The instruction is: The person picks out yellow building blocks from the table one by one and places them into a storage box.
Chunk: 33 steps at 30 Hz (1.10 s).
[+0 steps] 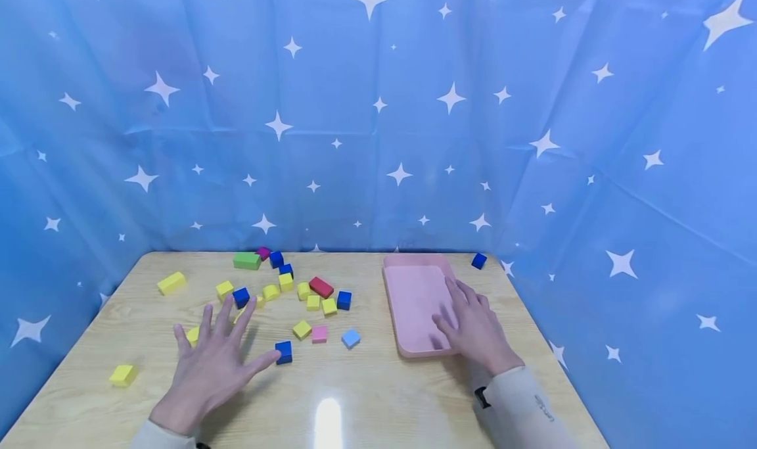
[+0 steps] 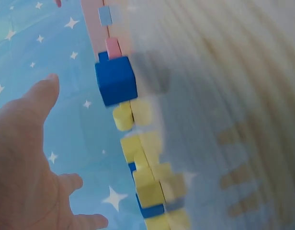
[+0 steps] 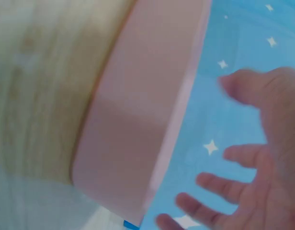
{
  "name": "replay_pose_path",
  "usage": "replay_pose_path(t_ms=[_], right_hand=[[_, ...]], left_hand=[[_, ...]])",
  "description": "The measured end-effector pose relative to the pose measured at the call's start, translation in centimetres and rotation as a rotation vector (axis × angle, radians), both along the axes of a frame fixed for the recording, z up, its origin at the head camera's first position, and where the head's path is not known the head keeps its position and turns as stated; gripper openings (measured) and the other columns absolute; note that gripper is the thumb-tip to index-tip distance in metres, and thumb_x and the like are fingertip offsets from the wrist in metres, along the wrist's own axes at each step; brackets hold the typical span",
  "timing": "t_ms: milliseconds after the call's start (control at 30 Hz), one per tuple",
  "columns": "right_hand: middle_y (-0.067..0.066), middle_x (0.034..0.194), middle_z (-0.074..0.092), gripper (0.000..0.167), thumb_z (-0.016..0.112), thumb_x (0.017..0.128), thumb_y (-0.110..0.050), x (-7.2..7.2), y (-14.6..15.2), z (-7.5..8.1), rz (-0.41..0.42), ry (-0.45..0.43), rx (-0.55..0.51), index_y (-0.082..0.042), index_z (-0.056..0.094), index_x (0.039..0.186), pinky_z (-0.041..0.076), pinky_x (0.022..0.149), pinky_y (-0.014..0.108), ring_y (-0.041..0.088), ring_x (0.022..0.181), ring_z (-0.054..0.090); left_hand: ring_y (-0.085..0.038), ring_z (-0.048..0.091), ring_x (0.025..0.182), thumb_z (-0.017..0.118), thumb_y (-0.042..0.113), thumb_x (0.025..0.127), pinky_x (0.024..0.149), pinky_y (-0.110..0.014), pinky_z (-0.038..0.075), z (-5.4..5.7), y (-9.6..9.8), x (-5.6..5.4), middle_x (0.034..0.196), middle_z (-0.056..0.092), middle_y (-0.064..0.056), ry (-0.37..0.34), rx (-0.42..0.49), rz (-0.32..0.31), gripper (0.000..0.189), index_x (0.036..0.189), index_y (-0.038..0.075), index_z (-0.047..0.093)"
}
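Observation:
My left hand (image 1: 213, 367) hovers over the left part of the table with its fingers spread and nothing in them. Its thumb tip overlaps a dark blue cube (image 1: 284, 352) in the head view; in the left wrist view that blue cube (image 2: 116, 80) stands apart from the thumb. My right hand (image 1: 476, 330) is above the right side of a pink tray (image 1: 414, 353), fingers spread and holding nothing. The right wrist view shows the tray's outer wall (image 3: 128, 110) beside the loose fingers. Around the left hand lie yellow blocks, among them one (image 1: 123, 375) at the far left.
Behind the left hand are a green block (image 1: 246, 260), a red block (image 1: 321, 286) and several yellow and blue cubes. A pink cube (image 1: 319, 334) and a light blue cube (image 1: 351, 338) lie mid-table. Another blue cube (image 1: 479, 261) sits behind the tray. A starry blue curtain (image 1: 378, 140) surrounds the table.

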State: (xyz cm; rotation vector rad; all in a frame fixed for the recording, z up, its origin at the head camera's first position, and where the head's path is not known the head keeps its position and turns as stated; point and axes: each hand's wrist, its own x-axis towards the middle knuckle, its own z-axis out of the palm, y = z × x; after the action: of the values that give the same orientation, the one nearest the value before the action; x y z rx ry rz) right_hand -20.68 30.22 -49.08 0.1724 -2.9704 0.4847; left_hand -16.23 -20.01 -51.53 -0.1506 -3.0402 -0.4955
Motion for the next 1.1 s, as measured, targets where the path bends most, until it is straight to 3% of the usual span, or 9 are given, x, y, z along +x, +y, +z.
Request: replay_pose_path(t_ms=[200, 367, 567, 900, 1100], right_hand=[[0.033, 0.183, 0.037, 0.091, 0.071, 0.115, -0.034, -1.2, 0.9, 1.0, -0.081, -0.136, -0.062, -0.009, 0.021, 0.187, 0.053, 0.122, 0.079, 0.06, 0.156, 0.049], [0.039, 0.173, 0.044, 0.089, 0.07, 0.116, -0.027, -2.0, 1.6, 0.9, -0.111, -0.193, -0.095, -0.001, 0.02, 0.185, 0.055, 0.123, 0.074, 0.055, 0.143, 0.064], [0.034, 0.163, 0.058, 0.082, 0.066, 0.117, -0.021, -2.5, 2.2, 0.5, -0.147, -0.243, -0.112, 0.002, 0.024, 0.183, 0.061, 0.119, 0.068, 0.041, 0.128, 0.071], [0.035, 0.154, 0.067, 0.065, 0.059, 0.117, -0.009, -2.9, 2.8, 0.1, -0.127, -0.268, -0.125, 0.01, 0.037, 0.176, 0.064, 0.115, 0.065, 0.039, 0.128, 0.076], [0.03, 0.158, 0.069, 0.062, 0.058, 0.116, -0.007, -3.0, 3.1, -0.5, -0.153, -0.312, -0.16, 0.001, 0.046, 0.176, 0.067, 0.106, 0.057, 0.034, 0.122, 0.074]], left_hand=[[-0.077, 0.012, 0.169, 0.058, 0.093, 0.101, 0.119, -0.106, -0.01, -0.1, -2.2, 0.1, 0.193, 0.008, -0.033, -0.042, 0.038, 0.055, 0.119, 0.189, 0.029, 0.011], [-0.079, 0.011, 0.167, 0.058, 0.093, 0.102, 0.118, -0.107, -0.008, -0.3, -4.0, 0.1, 0.19, 0.009, -0.037, -0.069, 0.044, 0.093, 0.12, 0.189, 0.025, 0.009], [-0.085, 0.01, 0.161, 0.054, 0.093, 0.103, 0.116, -0.108, -0.004, -0.4, -6.1, 0.0, 0.186, 0.008, -0.044, -0.113, 0.04, 0.124, 0.123, 0.189, 0.023, 0.001], [-0.088, 0.009, 0.155, 0.052, 0.094, 0.104, 0.111, -0.111, -0.003, 0.2, -9.5, -0.1, 0.179, 0.004, -0.052, -0.2, 0.028, 0.176, 0.126, 0.187, 0.011, 0.004], [-0.088, 0.016, 0.151, 0.053, 0.092, 0.105, 0.109, -0.112, 0.007, 0.2, -11.4, 0.1, 0.174, 0.007, -0.056, -0.246, 0.014, 0.192, 0.127, 0.186, 0.007, 0.005]])
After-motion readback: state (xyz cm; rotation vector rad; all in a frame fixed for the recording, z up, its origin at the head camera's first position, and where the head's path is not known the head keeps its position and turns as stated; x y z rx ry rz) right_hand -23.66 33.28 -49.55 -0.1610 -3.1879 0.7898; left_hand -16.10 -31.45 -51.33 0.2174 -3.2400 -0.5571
